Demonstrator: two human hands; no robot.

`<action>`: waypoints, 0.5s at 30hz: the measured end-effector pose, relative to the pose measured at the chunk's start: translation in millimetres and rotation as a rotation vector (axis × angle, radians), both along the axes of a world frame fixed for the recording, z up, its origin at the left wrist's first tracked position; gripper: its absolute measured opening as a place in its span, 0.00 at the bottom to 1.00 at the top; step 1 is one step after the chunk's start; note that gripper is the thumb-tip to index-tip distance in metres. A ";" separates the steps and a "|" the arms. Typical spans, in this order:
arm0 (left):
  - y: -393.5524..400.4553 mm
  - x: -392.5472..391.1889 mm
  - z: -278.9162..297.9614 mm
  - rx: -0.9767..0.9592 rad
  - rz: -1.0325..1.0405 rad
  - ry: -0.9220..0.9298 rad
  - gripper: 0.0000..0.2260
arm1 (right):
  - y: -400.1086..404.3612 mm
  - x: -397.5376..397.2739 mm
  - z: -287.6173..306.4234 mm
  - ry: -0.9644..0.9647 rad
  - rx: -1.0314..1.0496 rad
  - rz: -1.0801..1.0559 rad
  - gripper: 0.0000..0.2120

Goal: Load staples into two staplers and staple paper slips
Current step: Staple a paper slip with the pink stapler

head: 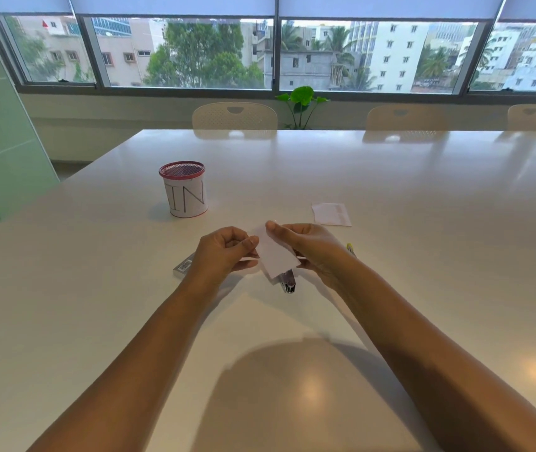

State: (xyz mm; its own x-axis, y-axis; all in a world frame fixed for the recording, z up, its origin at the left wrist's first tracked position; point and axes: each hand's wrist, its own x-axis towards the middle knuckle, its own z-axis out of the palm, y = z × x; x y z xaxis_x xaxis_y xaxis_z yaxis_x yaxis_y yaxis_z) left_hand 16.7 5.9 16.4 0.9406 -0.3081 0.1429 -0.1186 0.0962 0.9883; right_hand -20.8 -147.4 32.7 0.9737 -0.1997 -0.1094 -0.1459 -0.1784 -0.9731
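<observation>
The fingers [253,242] of the left hand [224,252] pinch the left edge of a paper slip [274,252], and the right hand [309,247] pinches its far right side. The slip's long way runs from far to near. A shiny stapler [287,281] lies on the bench [390,197] just under the slip's near end, closer to the right hand. More slips [331,214] lie far right

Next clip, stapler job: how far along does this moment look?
Done: cannot confirm loading; the small grey staple box with a barcode lies beside the left hand. In hand: both hands, left and right hand, pinch a white paper slip above a silver metal stapler. Left: more white slips wait on the white table; a yellow object, perhaps the second stapler, lies mostly hidden.
</observation>
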 end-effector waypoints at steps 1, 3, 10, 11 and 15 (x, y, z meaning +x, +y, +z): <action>-0.6 -0.5 -0.4 0.005 -0.006 -0.001 0.05 | -0.7 0.5 -0.4 -0.009 0.029 -0.010 0.23; -1.4 -0.7 -0.9 0.014 -0.014 -0.005 0.05 | -1.8 1.0 -1.0 -0.014 0.070 -0.011 0.22; -1.9 -0.9 -2.2 0.001 -0.048 0.003 0.05 | -2.0 3.2 -3.0 -0.010 0.143 -0.020 0.19; -1.7 -0.8 -2.0 0.004 -0.048 -0.001 0.05 | -2.1 3.9 -3.2 -0.008 0.153 -0.022 0.19; -1.5 -1.3 -0.9 -0.016 -0.055 -0.011 0.06 | -2.5 6.1 -4.0 -0.004 0.182 -0.021 0.14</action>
